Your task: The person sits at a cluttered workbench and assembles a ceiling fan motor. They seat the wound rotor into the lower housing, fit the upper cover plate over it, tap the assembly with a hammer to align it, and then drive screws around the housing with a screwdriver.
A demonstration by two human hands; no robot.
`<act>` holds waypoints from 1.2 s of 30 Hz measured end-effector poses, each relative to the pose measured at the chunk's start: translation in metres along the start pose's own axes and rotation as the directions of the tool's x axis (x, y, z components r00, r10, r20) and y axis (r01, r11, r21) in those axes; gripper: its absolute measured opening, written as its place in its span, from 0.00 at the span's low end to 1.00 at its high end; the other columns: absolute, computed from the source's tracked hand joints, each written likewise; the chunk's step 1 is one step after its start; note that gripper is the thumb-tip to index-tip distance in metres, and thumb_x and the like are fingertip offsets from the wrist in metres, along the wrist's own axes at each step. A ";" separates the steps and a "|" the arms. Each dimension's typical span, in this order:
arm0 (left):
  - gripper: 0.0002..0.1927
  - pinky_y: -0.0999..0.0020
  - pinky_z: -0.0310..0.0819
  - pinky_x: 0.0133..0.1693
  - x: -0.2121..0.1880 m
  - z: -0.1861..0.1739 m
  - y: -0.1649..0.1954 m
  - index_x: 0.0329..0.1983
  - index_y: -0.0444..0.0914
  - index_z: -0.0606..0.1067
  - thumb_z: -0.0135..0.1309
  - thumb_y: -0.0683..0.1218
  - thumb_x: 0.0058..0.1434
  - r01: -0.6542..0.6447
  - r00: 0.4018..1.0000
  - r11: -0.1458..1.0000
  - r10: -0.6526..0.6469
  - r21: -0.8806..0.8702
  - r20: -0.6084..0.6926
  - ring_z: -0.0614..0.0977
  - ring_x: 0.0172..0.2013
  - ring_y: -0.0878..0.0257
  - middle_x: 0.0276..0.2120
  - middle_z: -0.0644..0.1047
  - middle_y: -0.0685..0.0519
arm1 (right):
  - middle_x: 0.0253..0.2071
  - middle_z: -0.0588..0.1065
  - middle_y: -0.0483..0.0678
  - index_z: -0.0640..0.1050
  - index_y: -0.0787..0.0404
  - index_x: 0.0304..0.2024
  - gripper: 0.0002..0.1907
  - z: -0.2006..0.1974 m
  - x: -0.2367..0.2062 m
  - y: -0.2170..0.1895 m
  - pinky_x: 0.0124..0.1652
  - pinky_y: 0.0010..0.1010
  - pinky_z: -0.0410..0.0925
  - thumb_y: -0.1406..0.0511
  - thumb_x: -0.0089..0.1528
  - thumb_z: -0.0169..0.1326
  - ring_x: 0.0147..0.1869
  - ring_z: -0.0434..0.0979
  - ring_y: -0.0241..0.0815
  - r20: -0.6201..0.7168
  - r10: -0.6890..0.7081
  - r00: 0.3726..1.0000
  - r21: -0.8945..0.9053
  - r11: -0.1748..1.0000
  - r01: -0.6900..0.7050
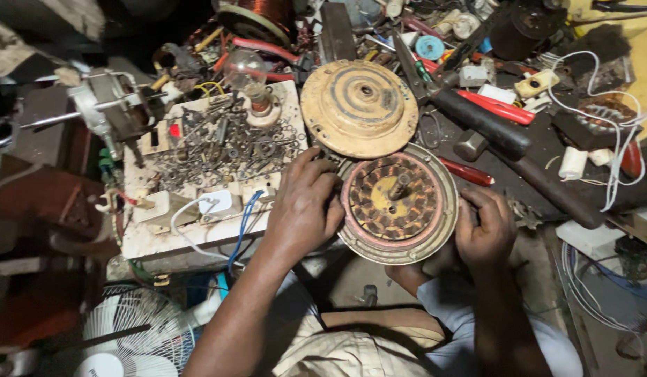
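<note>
Head view looks down on the round metal fan motor housing with copper windings (399, 204), which sits between my two hands at the front of the cluttered bench. My left hand (304, 206) grips its left rim, fingers curled over the edge; my right hand (485, 227) clasps the right rim the same way. Its outer ring is dull, scuffed grey metal, the inner band reddish, and the coils form a ribbed brown-and-gold circle around a short steel shaft. Just behind it, touching its upper edge, lies a dusty yellow domed metal cover (358, 107) with concentric ridges. Left of my hand, a white board heaped with small dark screws and springs (219, 146) carries a clear glass bulb (245, 70).
</note>
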State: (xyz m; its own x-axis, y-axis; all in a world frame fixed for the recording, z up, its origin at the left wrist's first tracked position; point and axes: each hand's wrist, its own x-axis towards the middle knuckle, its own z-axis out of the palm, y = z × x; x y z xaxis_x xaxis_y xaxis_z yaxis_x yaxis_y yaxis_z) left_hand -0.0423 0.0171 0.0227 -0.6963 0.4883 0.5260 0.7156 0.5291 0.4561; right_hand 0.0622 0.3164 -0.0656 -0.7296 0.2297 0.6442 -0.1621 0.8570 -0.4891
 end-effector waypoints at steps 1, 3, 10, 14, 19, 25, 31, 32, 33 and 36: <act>0.12 0.46 0.65 0.62 -0.001 -0.001 0.000 0.39 0.31 0.77 0.60 0.40 0.52 0.003 1.000 1.000 -0.003 0.014 -0.012 0.71 0.62 0.39 0.49 0.77 0.41 | 0.47 0.77 0.57 0.78 0.66 0.48 0.09 0.000 0.000 -0.002 0.52 0.40 0.72 0.75 0.65 0.59 0.52 0.79 0.56 -0.001 0.010 1.000 0.008 1.000 -0.010; 0.10 0.47 0.66 0.63 -0.001 0.000 0.000 0.38 0.31 0.76 0.61 0.41 0.55 -0.004 0.999 1.000 0.005 0.025 -0.037 0.72 0.62 0.39 0.48 0.77 0.41 | 0.47 0.77 0.57 0.78 0.66 0.48 0.09 0.000 0.000 -0.004 0.52 0.40 0.71 0.75 0.65 0.58 0.52 0.79 0.56 -0.008 0.014 1.000 0.023 1.000 -0.014; 0.12 0.46 0.67 0.62 -0.004 0.005 0.002 0.41 0.30 0.76 0.60 0.40 0.55 -0.022 0.997 1.000 0.021 -0.018 -0.073 0.72 0.60 0.38 0.47 0.76 0.39 | 0.47 0.77 0.56 0.78 0.65 0.48 0.09 -0.007 -0.002 -0.010 0.52 0.41 0.71 0.73 0.65 0.59 0.52 0.79 0.55 -0.053 -0.002 0.999 0.014 1.000 0.002; 0.16 0.47 0.66 0.60 -0.007 -0.004 0.001 0.44 0.32 0.78 0.61 0.40 0.52 -0.062 0.997 0.998 0.060 -0.034 -0.040 0.72 0.59 0.38 0.46 0.78 0.41 | 0.48 0.77 0.56 0.79 0.63 0.48 0.09 -0.007 -0.002 -0.011 0.52 0.42 0.71 0.71 0.65 0.60 0.53 0.79 0.56 -0.020 0.002 1.000 -0.021 1.000 -0.002; 0.11 0.49 0.67 0.60 -0.007 -0.004 0.002 0.41 0.34 0.78 0.61 0.41 0.55 -0.042 0.999 0.999 0.042 -0.010 -0.027 0.74 0.59 0.40 0.43 0.78 0.44 | 0.48 0.77 0.55 0.78 0.62 0.49 0.09 -0.007 -0.003 -0.006 0.52 0.43 0.71 0.70 0.66 0.60 0.53 0.79 0.56 -0.025 -0.023 0.999 -0.020 1.000 0.023; 0.11 0.49 0.68 0.60 -0.005 0.001 0.008 0.39 0.33 0.74 0.62 0.42 0.59 -0.048 0.995 0.999 0.050 0.021 -0.088 0.75 0.58 0.41 0.42 0.76 0.42 | 0.48 0.77 0.54 0.78 0.62 0.48 0.09 -0.010 -0.004 -0.001 0.52 0.42 0.71 0.70 0.65 0.59 0.53 0.79 0.55 -0.039 -0.019 0.999 0.005 1.000 0.019; 0.11 0.49 0.69 0.58 -0.007 -0.007 0.011 0.43 0.34 0.74 0.62 0.40 0.59 -0.132 0.985 0.991 0.133 0.014 -0.110 0.75 0.57 0.42 0.43 0.77 0.44 | 0.48 0.77 0.54 0.78 0.62 0.48 0.09 -0.012 -0.003 -0.003 0.51 0.42 0.72 0.70 0.65 0.60 0.52 0.79 0.55 -0.027 0.019 0.999 0.009 1.000 -0.019; 0.12 0.50 0.69 0.59 -0.008 -0.007 0.012 0.44 0.34 0.74 0.62 0.40 0.60 -0.157 0.981 0.987 0.158 0.021 -0.115 0.75 0.57 0.42 0.44 0.77 0.44 | 0.49 0.78 0.54 0.78 0.62 0.48 0.09 -0.012 -0.003 -0.003 0.51 0.42 0.72 0.70 0.65 0.60 0.52 0.79 0.55 -0.026 0.029 0.999 0.003 1.000 -0.029; 0.13 0.50 0.69 0.59 -0.008 -0.007 0.011 0.45 0.33 0.74 0.62 0.40 0.60 -0.185 0.975 0.983 0.186 0.023 -0.118 0.75 0.57 0.42 0.45 0.76 0.44 | 0.48 0.78 0.54 0.78 0.62 0.49 0.09 -0.012 -0.004 -0.002 0.50 0.41 0.72 0.70 0.66 0.60 0.51 0.80 0.54 -0.026 0.040 0.999 0.040 0.998 -0.039; 0.13 0.52 0.71 0.56 -0.011 -0.005 0.012 0.45 0.34 0.73 0.63 0.41 0.61 -0.195 0.968 0.979 0.203 0.062 -0.150 0.77 0.55 0.45 0.45 0.77 0.44 | 0.48 0.78 0.54 0.78 0.62 0.49 0.10 -0.014 -0.006 0.001 0.48 0.38 0.72 0.70 0.65 0.60 0.50 0.80 0.52 -0.046 0.055 0.997 0.105 0.993 -0.050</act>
State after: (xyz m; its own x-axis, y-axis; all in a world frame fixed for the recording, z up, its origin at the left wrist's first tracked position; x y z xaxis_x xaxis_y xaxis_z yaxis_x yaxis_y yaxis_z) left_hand -0.0259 0.0147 0.0259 -0.5206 0.4758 0.7089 0.8329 0.4657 0.2991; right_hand 0.0760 0.3220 -0.0617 -0.7059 0.2973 0.6429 -0.1947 0.7913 -0.5796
